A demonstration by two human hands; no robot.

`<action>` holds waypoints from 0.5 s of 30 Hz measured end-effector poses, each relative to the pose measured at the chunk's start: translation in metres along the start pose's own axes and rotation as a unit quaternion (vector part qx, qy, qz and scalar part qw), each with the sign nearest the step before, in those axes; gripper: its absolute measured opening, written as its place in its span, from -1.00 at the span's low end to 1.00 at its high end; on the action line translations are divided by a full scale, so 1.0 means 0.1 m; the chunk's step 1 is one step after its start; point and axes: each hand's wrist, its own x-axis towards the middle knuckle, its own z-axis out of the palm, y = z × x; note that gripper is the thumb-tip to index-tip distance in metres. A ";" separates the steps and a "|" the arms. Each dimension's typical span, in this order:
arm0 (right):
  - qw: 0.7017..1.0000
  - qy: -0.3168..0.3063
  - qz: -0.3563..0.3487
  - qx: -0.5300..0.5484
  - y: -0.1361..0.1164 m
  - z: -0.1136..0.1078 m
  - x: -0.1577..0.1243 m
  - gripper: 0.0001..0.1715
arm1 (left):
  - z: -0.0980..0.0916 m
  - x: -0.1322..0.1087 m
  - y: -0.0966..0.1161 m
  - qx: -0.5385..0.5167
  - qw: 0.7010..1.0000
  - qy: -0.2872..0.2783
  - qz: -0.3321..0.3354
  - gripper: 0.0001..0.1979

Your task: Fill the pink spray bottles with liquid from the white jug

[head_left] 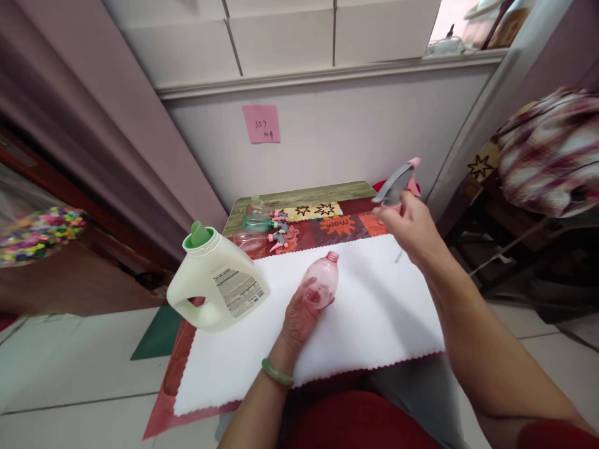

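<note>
A clear pink spray bottle (322,277) without its top is gripped low on its body by my left hand (302,315), its open neck tipped up and slightly right. My right hand (409,221), closed and raised at the right over the table, holds a grey and pink trigger spray head (395,187), well apart from the bottle. Left of the bottle stands a large pale jug (218,284) with a handle, a printed label and a green spout in its open mouth. Both hands are above the white scalloped mat (365,337).
Several spray bottles (257,223), pink and green with trigger heads, lie at the table's back left. A pink note (261,123) sticks to the wall. Plaid cloth (552,156) hangs at the right; a bag of colourful bits (42,234) is at the left.
</note>
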 end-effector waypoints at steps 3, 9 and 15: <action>0.951 -0.102 0.050 -0.288 0.43 -0.11 0.01 -0.84 | -0.05 0.02 -0.01 -0.008 1.000 0.000 0.008 -0.56; 0.807 -0.223 0.161 -0.523 1.36 -0.21 -0.15 -0.70 | -0.06 0.04 0.00 0.009 1.000 0.000 0.025 -0.55; 0.806 -0.195 0.117 -0.546 1.77 -0.32 -0.39 -0.63 | 0.03 -0.01 0.01 0.096 0.994 -0.021 0.039 -0.31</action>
